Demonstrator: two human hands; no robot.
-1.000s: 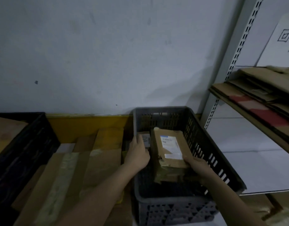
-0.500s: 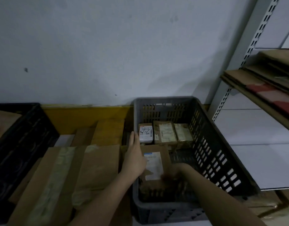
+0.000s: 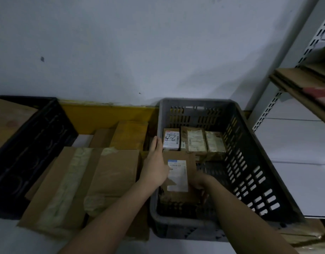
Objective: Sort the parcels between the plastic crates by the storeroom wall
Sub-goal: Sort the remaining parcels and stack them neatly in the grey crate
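A grey plastic crate (image 3: 253, 173) stands against the wall. A brown parcel with a white label (image 3: 178, 173) lies flat at its front left. My left hand (image 3: 155, 165) rests along the crate's left wall, thumb on the parcel's left edge, fingers straight. My right hand (image 3: 199, 182) grips the parcel's right edge from below. Three small parcels sit in a row at the back of the crate: one marked by hand (image 3: 171, 139), a taped brown one (image 3: 193, 141) and another (image 3: 215, 143). A black crate (image 3: 29, 149) stands at the left.
Large taped cardboard boxes (image 3: 81, 182) lie between the two crates, with more boxes (image 3: 129, 134) behind them below a yellow wall strip. A white metal rack (image 3: 293, 74) at the right holds flattened cardboard (image 3: 304, 88) jutting out at shoulder height.
The labelled parcel went from upright in my right hand to lying flat in the crate's front left, uncovering the row of three parcels behind. My left hand stayed on the crate's left wall.
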